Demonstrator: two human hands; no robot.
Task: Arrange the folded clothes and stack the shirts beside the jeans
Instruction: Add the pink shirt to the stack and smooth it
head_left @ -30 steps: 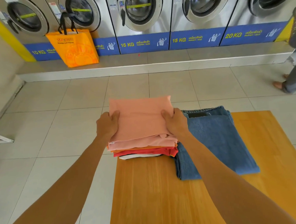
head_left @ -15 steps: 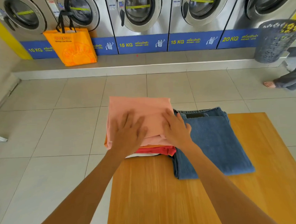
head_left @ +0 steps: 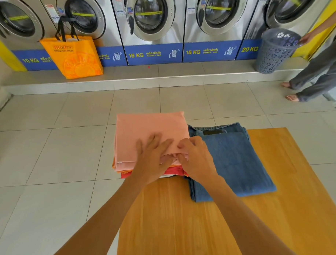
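A stack of folded shirts, with a pink shirt point(head_left: 150, 128) on top and orange, red and white layers below, sits at the far left corner of the wooden table point(head_left: 186, 226). It overhangs the table's left edge. Folded blue jeans point(head_left: 235, 159) lie right beside the stack, touching it. My left hand point(head_left: 153, 162) lies flat on the pink shirt with its fingers spread. My right hand point(head_left: 197, 160) has its fingers curled into the pink shirt's near right edge, next to the jeans.
A row of washing machines point(head_left: 152, 23) lines the far wall on a raised step. An orange bag point(head_left: 75, 58) stands on the step at left, a grey laundry basket point(head_left: 275, 51) at right. A barefoot person point(head_left: 317, 72) stands by the basket. Tiled floor surrounds the table.
My hands left the stack's sides and came together on the pink shirt's near edge. My right fingers have curled into the fabric. The person at right has stepped closer to the basket.
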